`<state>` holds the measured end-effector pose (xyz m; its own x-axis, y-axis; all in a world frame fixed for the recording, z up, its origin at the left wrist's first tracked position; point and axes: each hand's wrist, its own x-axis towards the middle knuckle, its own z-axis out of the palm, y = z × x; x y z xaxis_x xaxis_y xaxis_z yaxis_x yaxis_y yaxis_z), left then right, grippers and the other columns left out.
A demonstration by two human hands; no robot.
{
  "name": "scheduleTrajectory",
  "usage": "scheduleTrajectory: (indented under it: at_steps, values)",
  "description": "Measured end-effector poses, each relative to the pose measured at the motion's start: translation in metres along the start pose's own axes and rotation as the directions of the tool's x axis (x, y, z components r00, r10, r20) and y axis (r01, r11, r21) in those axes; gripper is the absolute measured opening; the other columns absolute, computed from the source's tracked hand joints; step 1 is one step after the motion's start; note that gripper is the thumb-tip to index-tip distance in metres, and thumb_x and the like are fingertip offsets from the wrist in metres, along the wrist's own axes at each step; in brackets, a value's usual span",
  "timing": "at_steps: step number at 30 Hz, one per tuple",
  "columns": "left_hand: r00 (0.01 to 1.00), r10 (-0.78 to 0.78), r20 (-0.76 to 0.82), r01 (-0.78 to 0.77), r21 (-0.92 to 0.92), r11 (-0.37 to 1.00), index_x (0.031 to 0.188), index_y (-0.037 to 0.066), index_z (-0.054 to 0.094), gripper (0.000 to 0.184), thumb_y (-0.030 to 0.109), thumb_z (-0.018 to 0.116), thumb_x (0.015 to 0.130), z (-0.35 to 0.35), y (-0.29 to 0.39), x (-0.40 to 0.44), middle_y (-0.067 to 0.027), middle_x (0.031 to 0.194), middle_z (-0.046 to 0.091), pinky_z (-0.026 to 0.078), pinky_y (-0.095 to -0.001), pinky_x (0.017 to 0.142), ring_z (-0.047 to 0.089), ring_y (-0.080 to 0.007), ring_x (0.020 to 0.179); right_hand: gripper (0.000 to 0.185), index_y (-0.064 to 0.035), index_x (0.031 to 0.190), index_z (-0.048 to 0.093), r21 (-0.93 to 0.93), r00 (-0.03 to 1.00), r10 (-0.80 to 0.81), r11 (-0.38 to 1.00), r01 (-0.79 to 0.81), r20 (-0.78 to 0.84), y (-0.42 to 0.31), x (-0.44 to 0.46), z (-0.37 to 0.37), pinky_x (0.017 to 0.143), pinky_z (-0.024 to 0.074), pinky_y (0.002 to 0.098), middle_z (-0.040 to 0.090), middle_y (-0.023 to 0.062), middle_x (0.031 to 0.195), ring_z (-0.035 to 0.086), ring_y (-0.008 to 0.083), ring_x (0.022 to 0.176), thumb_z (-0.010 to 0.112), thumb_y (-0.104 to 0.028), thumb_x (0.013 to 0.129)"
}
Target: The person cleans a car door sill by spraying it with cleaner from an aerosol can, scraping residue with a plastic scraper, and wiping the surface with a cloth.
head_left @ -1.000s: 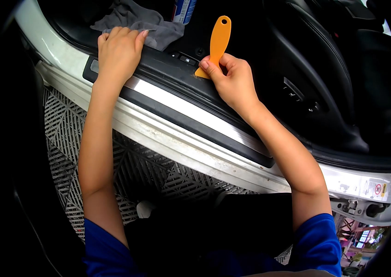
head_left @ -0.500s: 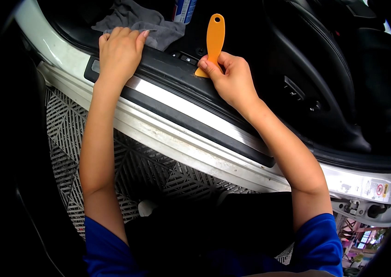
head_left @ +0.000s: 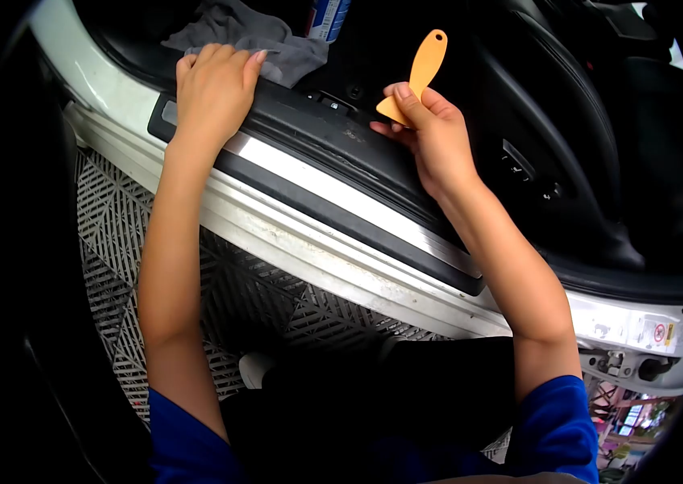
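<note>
A yellow-orange plastic scraper [head_left: 426, 64] is pinched in my right hand [head_left: 442, 141], handle up and its wide blade tilted down to the left. The blade is raised off the black door sill trim [head_left: 309, 121]. Pale residue marks [head_left: 353, 135] show on that trim, left of the hand. My left hand [head_left: 216, 89] bears on the sill farther left, its fingers bent over the inner edge and their tips hidden. Just beyond that hand lies a crumpled grey cloth [head_left: 289, 60].
A blue and white can [head_left: 327, 20] stands behind the cloth. The car seat's side panel [head_left: 551, 113] rises on the right. A metal scuff plate [head_left: 317, 185] runs along the white sill, above a grey slatted floor [head_left: 116, 226].
My right hand has lifted the scraper off the trim and moved right, uncovering the residue marks. The scraper now leans more to the right. My left hand stays on the sill.
</note>
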<state>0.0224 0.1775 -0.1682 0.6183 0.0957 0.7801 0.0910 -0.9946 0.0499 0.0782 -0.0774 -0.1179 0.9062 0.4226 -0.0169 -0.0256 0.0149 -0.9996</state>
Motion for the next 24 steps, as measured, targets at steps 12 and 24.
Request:
scheduleTrajectory:
  at_steps: [12, 24]
  values:
    - [0.992, -0.051, 0.119, 0.046, 0.041, 0.998, 0.092, 0.006, 0.070, 0.031, 0.030, 0.051, 0.099, -0.005, 0.002, 0.001, -0.0043, 0.089, 0.065, 0.037, -0.0366, 0.090, 0.058, -0.0216, 0.096, 0.026, 0.0015, 0.089, 0.068, -0.579, 0.959, -0.240, 0.765, 0.281, 0.149, 0.010, -0.002, 0.009, 0.058, 0.0429, 0.0273, 0.063, 0.0071, 0.068, 0.054, 0.0107, 0.060, 0.065, -0.024, 0.094]
    - [0.998, 0.037, -0.047, -0.036, 0.035, 0.999, 0.077, 0.008, 0.068, 0.033, 0.030, 0.054, 0.097, 0.004, -0.002, 0.001, -0.0033, 0.076, 0.062, 0.039, -0.0401, 0.085, 0.058, -0.0223, 0.083, 0.027, 0.0033, 0.088, 0.067, -0.515, 0.953, -0.271, 0.803, 0.302, 0.137, 0.011, -0.004, 0.011, 0.057, 0.0438, 0.0259, 0.066, 0.0074, 0.068, 0.056, 0.0100, 0.058, 0.065, -0.023, 0.094]
